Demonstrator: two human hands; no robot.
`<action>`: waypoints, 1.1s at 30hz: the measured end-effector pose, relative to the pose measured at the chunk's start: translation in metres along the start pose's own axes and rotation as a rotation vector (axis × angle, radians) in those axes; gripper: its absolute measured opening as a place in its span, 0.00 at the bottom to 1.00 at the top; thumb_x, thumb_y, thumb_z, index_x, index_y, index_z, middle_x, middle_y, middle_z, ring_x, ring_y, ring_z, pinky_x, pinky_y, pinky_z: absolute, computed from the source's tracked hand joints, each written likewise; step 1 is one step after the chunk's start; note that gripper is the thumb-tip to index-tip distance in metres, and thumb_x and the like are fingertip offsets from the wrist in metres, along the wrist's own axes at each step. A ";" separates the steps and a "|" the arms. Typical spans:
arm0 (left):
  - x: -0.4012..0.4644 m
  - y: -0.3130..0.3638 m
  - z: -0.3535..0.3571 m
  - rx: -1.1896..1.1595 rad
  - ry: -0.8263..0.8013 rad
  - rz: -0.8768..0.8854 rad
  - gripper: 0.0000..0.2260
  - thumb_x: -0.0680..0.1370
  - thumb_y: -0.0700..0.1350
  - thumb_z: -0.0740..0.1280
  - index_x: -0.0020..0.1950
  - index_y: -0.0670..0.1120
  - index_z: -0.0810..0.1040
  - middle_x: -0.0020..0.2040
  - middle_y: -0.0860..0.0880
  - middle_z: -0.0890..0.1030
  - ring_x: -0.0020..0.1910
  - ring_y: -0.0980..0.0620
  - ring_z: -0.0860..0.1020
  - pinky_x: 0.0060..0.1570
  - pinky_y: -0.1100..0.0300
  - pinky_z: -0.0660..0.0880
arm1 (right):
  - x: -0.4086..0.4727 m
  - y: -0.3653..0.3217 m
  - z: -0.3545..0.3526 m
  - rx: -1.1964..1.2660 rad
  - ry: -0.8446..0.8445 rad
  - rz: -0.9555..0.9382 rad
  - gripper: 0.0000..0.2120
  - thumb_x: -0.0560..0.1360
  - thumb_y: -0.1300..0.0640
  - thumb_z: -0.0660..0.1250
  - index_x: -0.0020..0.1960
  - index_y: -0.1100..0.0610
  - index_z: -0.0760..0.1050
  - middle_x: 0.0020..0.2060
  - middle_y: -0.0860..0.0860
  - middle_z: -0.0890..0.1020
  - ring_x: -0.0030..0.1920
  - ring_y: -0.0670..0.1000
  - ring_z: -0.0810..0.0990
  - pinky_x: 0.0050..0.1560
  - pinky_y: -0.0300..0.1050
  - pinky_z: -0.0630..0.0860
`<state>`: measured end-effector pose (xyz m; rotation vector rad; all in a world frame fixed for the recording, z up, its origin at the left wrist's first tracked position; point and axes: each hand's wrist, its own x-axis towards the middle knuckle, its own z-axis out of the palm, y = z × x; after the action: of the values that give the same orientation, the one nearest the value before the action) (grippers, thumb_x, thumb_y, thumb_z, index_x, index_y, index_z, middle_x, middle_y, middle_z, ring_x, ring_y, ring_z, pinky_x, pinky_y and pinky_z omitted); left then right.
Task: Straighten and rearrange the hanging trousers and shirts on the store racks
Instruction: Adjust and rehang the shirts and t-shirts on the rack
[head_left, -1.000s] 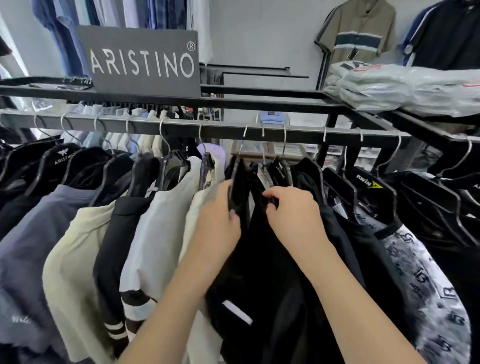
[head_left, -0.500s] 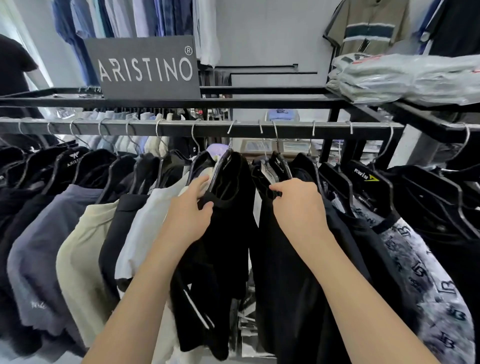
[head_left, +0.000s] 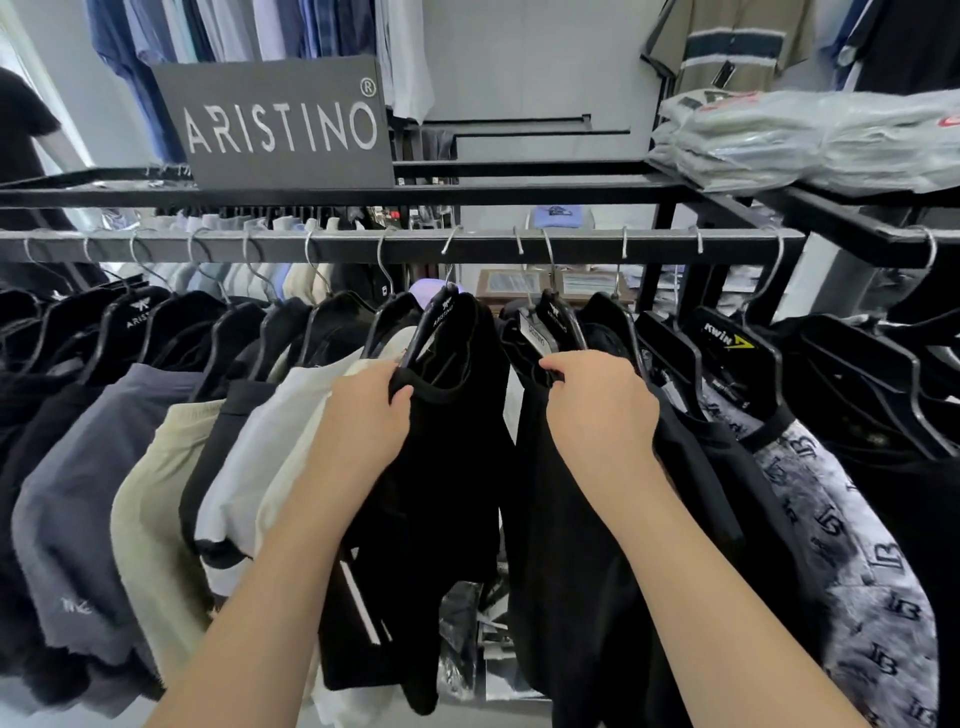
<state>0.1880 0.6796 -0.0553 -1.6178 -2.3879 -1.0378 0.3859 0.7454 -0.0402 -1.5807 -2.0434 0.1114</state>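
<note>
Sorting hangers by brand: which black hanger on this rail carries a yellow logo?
The black hanger with the yellow "Kwin" logo, right of the right hand; the other readable hangers say Aristino in white.

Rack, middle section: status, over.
Left hand grips black shirt at collar. Right hand grips next black garment. Gap open between them. Nothing blocking.

Above your rail you have a grey sign (head_left: 280, 124) reading ARISTINO, standing on the black top shelf (head_left: 519, 189). To your right on that shelf lies a stack of folded garments in clear plastic bags (head_left: 810, 140). Behind it all you see a pale wall (head_left: 519, 57) with two thin black bars (head_left: 540, 127) fixed to it. At your far left edge stands a person in a black top (head_left: 21, 140), partly cut off.
</note>
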 end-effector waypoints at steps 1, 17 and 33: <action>0.001 0.004 0.001 0.005 0.027 -0.005 0.04 0.78 0.42 0.65 0.46 0.43 0.77 0.41 0.47 0.77 0.45 0.45 0.76 0.42 0.58 0.66 | -0.003 -0.002 0.001 -0.016 0.014 0.000 0.25 0.78 0.65 0.60 0.68 0.42 0.73 0.60 0.48 0.80 0.57 0.53 0.79 0.43 0.44 0.73; -0.081 0.014 0.044 -0.068 -0.023 -0.315 0.04 0.79 0.42 0.61 0.52 0.43 0.73 0.45 0.45 0.79 0.47 0.43 0.79 0.39 0.58 0.69 | -0.027 -0.006 0.011 -0.013 0.088 -0.044 0.15 0.79 0.57 0.60 0.63 0.52 0.77 0.70 0.47 0.73 0.61 0.53 0.78 0.41 0.46 0.69; -0.286 0.030 -0.046 0.064 0.226 -0.763 0.16 0.77 0.37 0.66 0.57 0.56 0.77 0.51 0.51 0.82 0.51 0.51 0.77 0.45 0.70 0.68 | -0.114 0.012 0.014 0.274 -0.352 -0.882 0.24 0.74 0.53 0.70 0.68 0.57 0.72 0.65 0.55 0.75 0.68 0.57 0.68 0.70 0.51 0.63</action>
<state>0.3259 0.4325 -0.1245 -0.4939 -2.8681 -1.1214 0.4079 0.6479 -0.0990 -0.4257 -2.6681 0.3332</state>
